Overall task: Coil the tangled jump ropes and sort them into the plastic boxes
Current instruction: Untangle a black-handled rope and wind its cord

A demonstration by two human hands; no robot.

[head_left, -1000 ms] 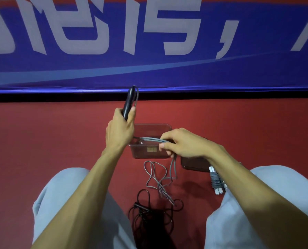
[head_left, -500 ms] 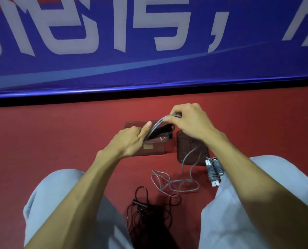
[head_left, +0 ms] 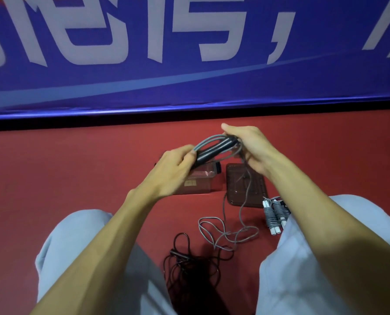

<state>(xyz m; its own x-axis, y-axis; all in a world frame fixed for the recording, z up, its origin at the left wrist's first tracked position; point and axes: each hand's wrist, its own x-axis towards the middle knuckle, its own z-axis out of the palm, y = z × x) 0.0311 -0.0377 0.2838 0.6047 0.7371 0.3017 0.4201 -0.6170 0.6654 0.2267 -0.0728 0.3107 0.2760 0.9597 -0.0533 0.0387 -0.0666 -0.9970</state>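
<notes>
The left hand [head_left: 169, 171] and right hand [head_left: 250, 151] clamp the handles [head_left: 214, 150] endwise, axis 8-to-2 o'clock, higher over the box [head_left: 203, 180] than before.

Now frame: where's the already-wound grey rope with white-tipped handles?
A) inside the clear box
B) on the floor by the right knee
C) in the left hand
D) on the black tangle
B: the wound grey rope lies on the red floor, right of the dark box, beside the right knee.
</notes>
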